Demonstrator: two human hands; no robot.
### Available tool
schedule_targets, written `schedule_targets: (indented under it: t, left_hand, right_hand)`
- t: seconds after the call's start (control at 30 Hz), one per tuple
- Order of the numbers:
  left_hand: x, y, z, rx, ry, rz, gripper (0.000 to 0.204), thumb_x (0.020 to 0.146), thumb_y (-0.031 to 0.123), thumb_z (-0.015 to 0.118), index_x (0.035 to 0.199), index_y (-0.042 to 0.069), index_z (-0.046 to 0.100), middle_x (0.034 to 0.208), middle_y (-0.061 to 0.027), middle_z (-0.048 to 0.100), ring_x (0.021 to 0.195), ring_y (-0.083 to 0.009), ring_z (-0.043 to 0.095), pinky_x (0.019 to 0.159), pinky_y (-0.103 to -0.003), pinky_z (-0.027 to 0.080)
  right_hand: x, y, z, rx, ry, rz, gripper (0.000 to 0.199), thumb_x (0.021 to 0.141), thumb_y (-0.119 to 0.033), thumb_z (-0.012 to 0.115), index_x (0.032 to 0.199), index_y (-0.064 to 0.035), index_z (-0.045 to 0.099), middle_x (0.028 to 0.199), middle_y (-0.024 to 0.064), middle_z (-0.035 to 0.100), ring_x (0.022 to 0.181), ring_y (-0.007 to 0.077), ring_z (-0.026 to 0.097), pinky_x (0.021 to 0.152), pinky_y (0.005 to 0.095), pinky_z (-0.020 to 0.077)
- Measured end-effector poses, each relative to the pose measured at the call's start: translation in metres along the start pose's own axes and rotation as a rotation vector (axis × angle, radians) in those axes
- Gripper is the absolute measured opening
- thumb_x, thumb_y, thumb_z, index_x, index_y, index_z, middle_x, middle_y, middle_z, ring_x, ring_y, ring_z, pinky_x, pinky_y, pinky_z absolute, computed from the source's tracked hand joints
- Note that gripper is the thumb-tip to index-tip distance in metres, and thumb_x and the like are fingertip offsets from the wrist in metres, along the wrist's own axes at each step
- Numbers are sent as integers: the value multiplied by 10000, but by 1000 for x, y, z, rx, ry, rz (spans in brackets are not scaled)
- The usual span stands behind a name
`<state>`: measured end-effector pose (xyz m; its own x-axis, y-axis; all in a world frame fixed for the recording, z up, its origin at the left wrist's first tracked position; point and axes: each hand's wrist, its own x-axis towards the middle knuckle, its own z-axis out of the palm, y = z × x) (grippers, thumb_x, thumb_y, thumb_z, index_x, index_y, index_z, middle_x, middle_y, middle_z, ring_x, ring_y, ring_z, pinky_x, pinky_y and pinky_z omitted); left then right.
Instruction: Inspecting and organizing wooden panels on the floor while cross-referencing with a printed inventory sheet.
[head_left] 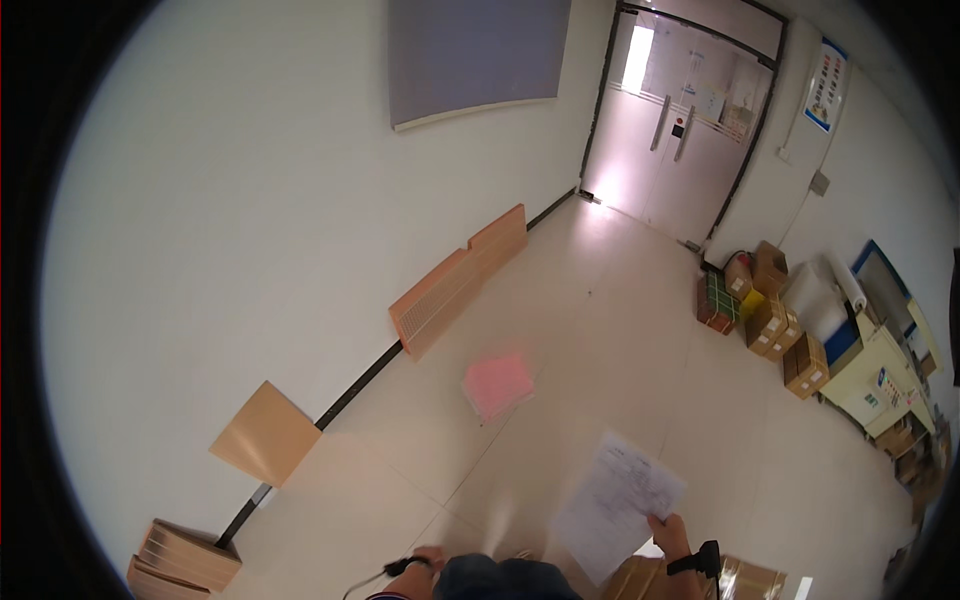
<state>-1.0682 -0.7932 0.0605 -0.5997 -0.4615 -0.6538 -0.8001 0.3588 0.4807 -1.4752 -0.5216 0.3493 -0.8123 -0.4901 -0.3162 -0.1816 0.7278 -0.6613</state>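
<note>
Paper (612,510) hangs from my right hand (668,534), thumb and fingers pinching its right edge, near the cardboard boxes (637,580). As I judge it, the sheet is picked up and not yet laid down; what else is left, I can't tell. My left hand (431,554) is well apart from it, low beside dark cloth (500,578), too small and partly hidden to say whether it grips anything. The print is too faint to make out, the pink thing (500,385) on the floor (590,350) is blurred, and the lower edge cuts off the boxes.
</note>
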Motion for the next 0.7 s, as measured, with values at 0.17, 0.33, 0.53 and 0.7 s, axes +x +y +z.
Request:
schedule_targets:
  t: [0.17, 0.33, 0.53, 0.7]
  left_hand:
    - [-37, 13, 4, -1655, 121, -768, 335, 876, 232, 359, 1178, 98, 409, 1052, -77, 534, 873, -284, 556, 676, -427, 477]
    - [38, 18, -5, -1839, 320, -1015, 389, 902, 224, 255, 1274, 120, 299, 1259, -130, 387, 1054, -373, 447, 812, -484, 406]
    - [237, 218, -184, -1589, 216, -524, 233, 826, 176, 484, 1031, 65, 485, 862, -100, 570, 689, -231, 579, 564, -342, 496]
    - [346, 344, -320, -1473, 189, -117, 222, 841, 211, 474, 1001, 62, 514, 891, -76, 582, 717, -182, 586, 603, -291, 478]
  right_hand:
    - [112, 24, -45, 10, 25, 111, 377, 785, -273, 536, 632, 71, 531, 466, 135, 539, 397, 215, 554, 380, 321, 427]
    - [248, 5, -10, 98, -102, 132, 308, 828, -186, 457, 775, 117, 476, 574, 165, 570, 445, 239, 592, 385, 302, 482]
    - [339, 80, -15, -722, -88, -390, 251, 755, -208, 552, 848, 22, 516, 646, 152, 584, 582, 291, 604, 523, 365, 493]
    - [407, 128, -14, 600, -145, 815, 387, 814, -199, 554, 1066, 82, 472, 840, 120, 588, 574, 244, 580, 446, 339, 481]
